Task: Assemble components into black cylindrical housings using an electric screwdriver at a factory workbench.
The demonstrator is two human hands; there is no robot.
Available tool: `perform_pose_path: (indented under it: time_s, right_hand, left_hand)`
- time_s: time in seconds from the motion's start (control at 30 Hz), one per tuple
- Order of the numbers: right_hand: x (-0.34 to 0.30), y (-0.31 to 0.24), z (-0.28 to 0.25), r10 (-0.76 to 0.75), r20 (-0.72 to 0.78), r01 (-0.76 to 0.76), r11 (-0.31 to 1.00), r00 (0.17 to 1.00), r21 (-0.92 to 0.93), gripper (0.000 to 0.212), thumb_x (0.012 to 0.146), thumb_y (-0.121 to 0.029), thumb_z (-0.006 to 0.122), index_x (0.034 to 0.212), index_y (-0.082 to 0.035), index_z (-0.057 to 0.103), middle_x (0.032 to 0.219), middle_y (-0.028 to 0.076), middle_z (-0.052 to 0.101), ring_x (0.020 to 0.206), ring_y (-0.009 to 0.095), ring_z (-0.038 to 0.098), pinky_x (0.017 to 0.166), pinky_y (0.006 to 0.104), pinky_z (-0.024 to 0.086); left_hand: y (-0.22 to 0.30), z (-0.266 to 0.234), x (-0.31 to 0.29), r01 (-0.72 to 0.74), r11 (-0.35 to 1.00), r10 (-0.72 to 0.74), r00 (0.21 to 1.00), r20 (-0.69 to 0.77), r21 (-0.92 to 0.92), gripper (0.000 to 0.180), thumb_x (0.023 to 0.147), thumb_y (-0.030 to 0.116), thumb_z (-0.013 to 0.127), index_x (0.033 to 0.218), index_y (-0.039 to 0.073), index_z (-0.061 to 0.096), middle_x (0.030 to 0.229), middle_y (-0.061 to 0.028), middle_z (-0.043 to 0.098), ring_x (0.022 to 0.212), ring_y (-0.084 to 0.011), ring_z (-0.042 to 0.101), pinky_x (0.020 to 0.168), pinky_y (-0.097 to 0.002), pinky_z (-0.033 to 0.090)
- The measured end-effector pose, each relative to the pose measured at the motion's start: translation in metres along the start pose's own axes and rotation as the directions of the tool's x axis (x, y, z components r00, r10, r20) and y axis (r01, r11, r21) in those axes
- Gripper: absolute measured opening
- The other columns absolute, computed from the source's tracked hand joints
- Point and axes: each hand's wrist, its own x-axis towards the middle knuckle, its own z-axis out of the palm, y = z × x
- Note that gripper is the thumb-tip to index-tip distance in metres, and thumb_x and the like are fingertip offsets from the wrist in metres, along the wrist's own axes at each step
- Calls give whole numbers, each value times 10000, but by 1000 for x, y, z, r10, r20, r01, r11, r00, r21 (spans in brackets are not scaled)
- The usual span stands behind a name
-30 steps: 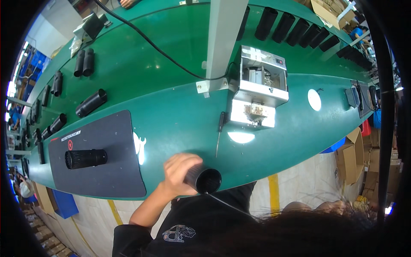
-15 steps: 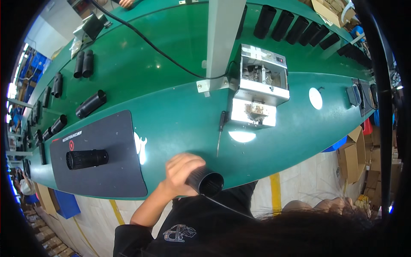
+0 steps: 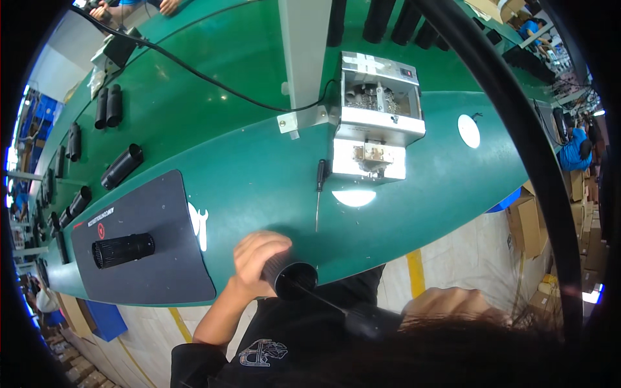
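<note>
My left hand point(image 3: 257, 258) is wrapped round a black perforated tube point(image 3: 275, 268) at the front of the bench, its open end facing right and toward me. The thin shaft of a screwdriver point(image 3: 372, 322) runs into that open end. Its dark handle leads back to my right hand point(image 3: 453, 304), closed at the lower right, with hair covering part of it. A second screwdriver point(image 3: 321, 174) lies on the bench, its tip pointing toward me. Another perforated tube point(image 3: 123, 251) rests on the dark mat point(image 3: 155, 278) to the left.
A metal box machine point(image 3: 381, 123) holding small loose parts stands beyond my hands, beside a grey post point(image 3: 304, 58). A wrench point(image 3: 200, 226) lies by the mat. Black tubes point(image 3: 123, 166) line the far left bench. A black bar point(image 3: 511, 110) crosses the right side.
The view has shifted a little. The screwdriver has come further into sight with its handle now showing, and its shaft reaches inside the tube. My left hand keeps its hold.
</note>
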Motion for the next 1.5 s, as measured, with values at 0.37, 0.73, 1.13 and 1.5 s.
perform_pose_path:
  time_s: [0.37, 0.73, 1.13, 1.5]
  right_hand:
    - [17, -2, -9, 279, 71, -269, 955, 958, -123, 241, 1012, -227, 627, 878, -27, 617, 697, 96, 644, 568, 233, 623, 506, 317, 511]
    - [15, 2, -30, 388, 237, -382, 921, 891, -74, 215, 1003, -212, 639, 885, -34, 614, 699, 94, 634, 601, 244, 630, 561, 340, 531]
    - [11, 10, -34, 434, 254, -419, 901, 865, -114, 189, 1002, -199, 644, 911, -35, 612, 715, 92, 631, 619, 249, 629, 592, 352, 539]
    - [12, -2, -38, 448, 246, -410, 892, 859, -190, 168, 1001, -186, 648, 935, -37, 609, 730, 91, 628, 635, 254, 628, 621, 363, 546]
  left_hand:
    - [2, -6, 10, 10, 1000, -10, 998, 66, -6, 525, 661, 145, 928, 1049, 27, 596, 927, -134, 711, 819, -300, 729, 748, -402, 582]
    - [-6, -2, 10, -2, 1000, 3, 999, 47, -16, 462, 683, 156, 895, 1019, 12, 613, 912, -138, 712, 806, -301, 732, 736, -399, 586]
    - [-18, 8, -1, -40, 999, 39, 999, -18, -25, 471, 709, 267, 840, 1024, -30, 655, 897, -156, 707, 779, -319, 727, 706, -400, 579]
    - [-22, 8, -1, 29, 999, -28, 999, 20, -38, 455, 695, 225, 836, 1018, -36, 650, 869, -161, 702, 758, -326, 723, 691, -395, 579]
